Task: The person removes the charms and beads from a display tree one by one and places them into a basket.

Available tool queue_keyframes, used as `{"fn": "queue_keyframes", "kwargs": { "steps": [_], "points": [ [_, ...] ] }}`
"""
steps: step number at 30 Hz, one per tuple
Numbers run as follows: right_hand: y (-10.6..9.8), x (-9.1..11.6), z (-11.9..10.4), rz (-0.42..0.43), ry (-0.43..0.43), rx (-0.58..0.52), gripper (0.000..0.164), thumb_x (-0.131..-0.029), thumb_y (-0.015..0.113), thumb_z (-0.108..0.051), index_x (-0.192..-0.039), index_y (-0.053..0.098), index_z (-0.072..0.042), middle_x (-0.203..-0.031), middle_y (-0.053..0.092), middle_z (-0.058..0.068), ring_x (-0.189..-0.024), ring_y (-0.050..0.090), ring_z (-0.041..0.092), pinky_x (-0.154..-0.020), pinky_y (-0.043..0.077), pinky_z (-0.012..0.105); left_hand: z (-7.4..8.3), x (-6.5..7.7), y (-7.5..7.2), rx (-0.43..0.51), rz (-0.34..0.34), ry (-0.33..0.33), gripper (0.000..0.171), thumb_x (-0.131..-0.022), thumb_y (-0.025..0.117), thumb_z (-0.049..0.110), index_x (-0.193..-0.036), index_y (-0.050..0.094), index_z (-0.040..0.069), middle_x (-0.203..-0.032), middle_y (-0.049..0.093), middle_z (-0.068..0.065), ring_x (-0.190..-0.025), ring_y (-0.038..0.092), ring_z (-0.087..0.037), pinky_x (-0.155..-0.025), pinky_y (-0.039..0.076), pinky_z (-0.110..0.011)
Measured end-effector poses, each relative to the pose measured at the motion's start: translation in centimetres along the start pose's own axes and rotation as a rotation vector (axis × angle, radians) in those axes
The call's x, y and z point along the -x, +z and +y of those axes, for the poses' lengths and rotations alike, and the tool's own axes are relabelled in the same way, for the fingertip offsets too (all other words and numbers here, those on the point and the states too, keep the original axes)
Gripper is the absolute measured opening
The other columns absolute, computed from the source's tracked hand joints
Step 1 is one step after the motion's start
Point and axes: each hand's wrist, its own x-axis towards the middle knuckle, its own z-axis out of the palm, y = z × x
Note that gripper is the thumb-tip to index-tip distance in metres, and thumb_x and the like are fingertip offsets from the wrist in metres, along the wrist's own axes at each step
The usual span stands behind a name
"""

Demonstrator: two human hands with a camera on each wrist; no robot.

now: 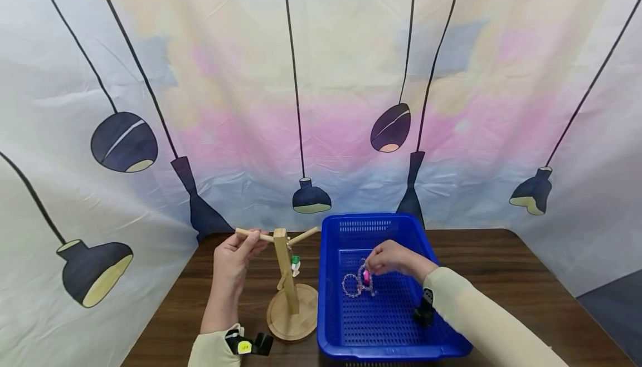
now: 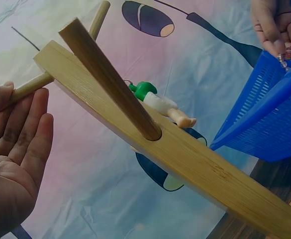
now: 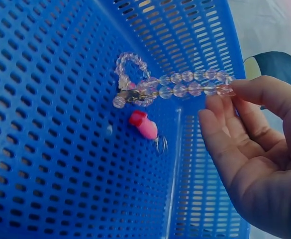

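Observation:
My left hand (image 1: 233,255) pinches one peg (image 2: 28,89) of a wooden stand (image 1: 288,278) between thumb and fingers. A keychain figure (image 2: 157,103) with a green head and white body hangs from another peg of the stand. Over the blue basket (image 1: 396,351), my right hand (image 1: 390,257) pinches the end of a clear pink beaded bracelet (image 3: 187,89), which is stretched into a long loop. More beaded loops (image 3: 130,62) lie at its lower end in the basket. Beside them is a pink keychain figure (image 3: 146,125) with a red top and a metal ring.
The stand's round base (image 1: 286,328) rests on the dark wooden table (image 1: 491,278), just left of the basket. A cloth backdrop (image 1: 346,72) with painted lamps hangs behind the table.

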Motion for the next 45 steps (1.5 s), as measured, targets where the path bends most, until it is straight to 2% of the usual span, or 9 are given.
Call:
{"fn": "queue_keyframes", "kwargs": {
  "steps": [3,7,12,16,21,26,33,45],
  "points": [
    [-0.2,0.0,0.2,0.001,0.021,0.022,0.011,-0.087,0.062,0.002,-0.078,0.065,-0.003,-0.095,0.072,0.01,-0.094,0.072,0.018,-0.094,0.063,0.044,0.0,0.0,0.0,0.004,-0.002,0.003,0.026,-0.101,0.063,0.003,-0.091,0.079,0.021,-0.086,0.079,0.011,-0.082,0.076,-0.002,-0.078,0.063,-0.018],
    [-0.7,-0.1,0.5,0.001,0.039,0.044,0.011,-0.089,0.062,0.002,-0.082,0.07,0.001,-0.098,0.074,0.014,-0.096,0.074,0.021,-0.091,0.064,0.042,0.0,0.0,0.0,0.006,-0.008,0.015,0.027,-0.101,0.062,0.003,-0.091,0.08,0.021,-0.086,0.079,0.011,-0.082,0.076,-0.002,-0.078,0.063,-0.018],
    [-1.3,-0.1,0.9,0.02,0.076,0.063,0.011,-0.091,0.062,0.002,-0.086,0.072,0.005,-0.081,0.068,0.006,-0.08,0.068,0.015,-0.087,0.065,0.04,0.0,-0.1,0.0,0.002,-0.011,0.015,0.031,-0.101,0.062,0.003,-0.088,0.079,0.025,-0.086,0.079,0.011,-0.08,0.076,-0.001,-0.078,0.063,-0.018],
    [-1.7,-0.2,1.3,0.039,0.089,0.065,0.012,-0.091,0.063,0.002,-0.091,0.073,0.008,-0.077,0.067,0.004,-0.071,0.061,0.013,-0.083,0.065,0.038,0.2,-0.1,0.1,-0.009,-0.007,0.002,0.031,-0.101,0.062,0.003,-0.088,0.078,0.026,-0.086,0.079,0.011,-0.079,0.075,-0.001,-0.077,0.063,-0.018],
    [-2.0,-0.7,1.7,0.063,0.105,0.069,0.014,-0.09,0.064,0.002,-0.096,0.075,0.01,-0.08,0.071,0.005,-0.071,0.064,0.012,-0.082,0.065,0.038,0.2,0.0,0.1,-0.023,-0.004,-0.004,0.031,-0.101,0.062,0.004,-0.088,0.078,0.027,-0.086,0.079,0.012,-0.079,0.075,-0.001,-0.078,0.063,-0.018],
    [-2.2,-1.3,1.9,0.092,0.129,0.088,0.013,-0.091,0.064,0.004,-0.095,0.075,0.009,-0.083,0.072,0.007,-0.071,0.064,0.013,-0.079,0.065,0.037,0.2,0.0,0.2,-0.03,-0.009,-0.006,0.031,-0.101,0.062,0.005,-0.088,0.078,0.027,-0.086,0.079,0.012,-0.079,0.075,-0.001,-0.078,0.063,-0.018],
    [-2.1,-1.8,2.7,0.133,0.136,0.087,0.017,-0.09,0.059,0.009,-0.096,0.075,0.01,-0.097,0.076,0.016,-0.075,0.065,0.016,-0.079,0.065,0.039,0.1,-0.1,0.2,-0.011,-0.009,-0.007,0.031,-0.101,0.063,0.003,-0.087,0.079,0.026,-0.085,0.079,0.011,-0.081,0.076,-0.002,-0.078,0.063,-0.018],
    [-1.6,-3.2,4.2,0.271,0.165,0.121,0.009,-0.091,0.07,0.003,-0.094,0.077,0.008,-0.093,0.078,0.016,-0.079,0.071,0.018,-0.081,0.065,0.041,0.1,0.0,0.0,-0.026,-0.006,-0.003,0.031,-0.101,0.063,0.004,-0.087,0.078,0.027,-0.085,0.079,0.011,-0.079,0.075,-0.002,-0.077,0.063,-0.018]
  ]
}}
